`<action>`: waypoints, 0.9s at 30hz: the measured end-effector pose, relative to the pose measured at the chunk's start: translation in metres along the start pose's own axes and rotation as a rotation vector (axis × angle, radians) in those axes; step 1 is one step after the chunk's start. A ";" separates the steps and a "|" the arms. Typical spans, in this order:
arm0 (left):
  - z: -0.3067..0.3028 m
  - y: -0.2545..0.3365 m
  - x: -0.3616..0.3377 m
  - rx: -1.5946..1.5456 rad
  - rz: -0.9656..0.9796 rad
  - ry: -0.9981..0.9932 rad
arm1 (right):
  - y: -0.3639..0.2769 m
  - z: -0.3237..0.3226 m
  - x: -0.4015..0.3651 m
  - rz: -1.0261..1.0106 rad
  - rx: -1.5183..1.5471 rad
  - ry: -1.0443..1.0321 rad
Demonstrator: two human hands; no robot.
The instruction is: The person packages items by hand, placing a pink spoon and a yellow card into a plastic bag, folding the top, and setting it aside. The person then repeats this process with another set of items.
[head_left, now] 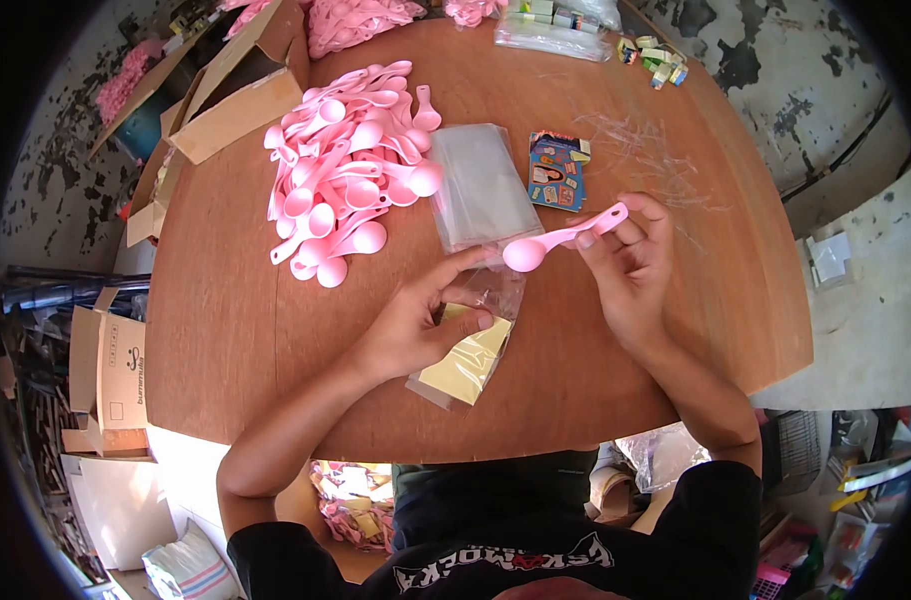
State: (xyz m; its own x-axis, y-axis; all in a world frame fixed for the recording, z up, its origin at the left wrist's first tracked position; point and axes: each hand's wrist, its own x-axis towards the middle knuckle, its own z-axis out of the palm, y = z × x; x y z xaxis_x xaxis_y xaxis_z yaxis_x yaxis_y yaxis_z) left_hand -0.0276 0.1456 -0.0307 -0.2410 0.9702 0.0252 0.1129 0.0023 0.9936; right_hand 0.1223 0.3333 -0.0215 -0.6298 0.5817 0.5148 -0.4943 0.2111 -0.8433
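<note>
My left hand grips a clear plastic bag between thumb and fingers, its mouth towards the far side. Inside the bag lies a pale yellow card. A pink measuring spoon is pinched by its handle in my right hand, with the bowl pointing left just over the bag's mouth. Beyond my hands lie a stack of flat clear bags and a small stack of printed blue cards. A heap of pink spoons spreads to the left of the bags.
Thin plastic strips are scattered at the right of the wooden table. Packed pink goods, plastic packs and small tape rolls line the far edge. An open cardboard box stands at the far left. Below the table edge, a box holds filled packets.
</note>
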 end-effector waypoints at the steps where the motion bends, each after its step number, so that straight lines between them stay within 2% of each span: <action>1: 0.000 -0.001 0.000 0.029 -0.028 -0.006 | 0.000 0.000 0.000 -0.003 -0.018 -0.010; 7: 0.002 -0.002 0.002 -0.106 0.061 -0.050 | 0.005 0.000 -0.004 -0.002 -0.016 -0.070; 17: 0.004 0.001 0.004 -0.085 0.114 -0.013 | -0.001 -0.002 -0.005 0.062 0.024 -0.087; 23: 0.001 -0.002 0.003 0.023 -0.055 -0.015 | -0.005 0.000 -0.006 0.076 0.032 -0.139; 25: 0.002 -0.005 0.004 0.038 0.082 0.009 | -0.005 0.000 -0.006 0.083 0.031 -0.162; 27: 0.002 -0.006 0.004 0.045 0.092 0.007 | -0.006 0.000 -0.006 0.092 0.029 -0.168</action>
State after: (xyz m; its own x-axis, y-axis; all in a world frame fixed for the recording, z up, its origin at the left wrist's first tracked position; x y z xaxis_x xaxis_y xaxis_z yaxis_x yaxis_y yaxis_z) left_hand -0.0275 0.1499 -0.0366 -0.2339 0.9652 0.1172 0.1785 -0.0758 0.9810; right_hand 0.1290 0.3287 -0.0195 -0.7632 0.4574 0.4565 -0.4457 0.1389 -0.8844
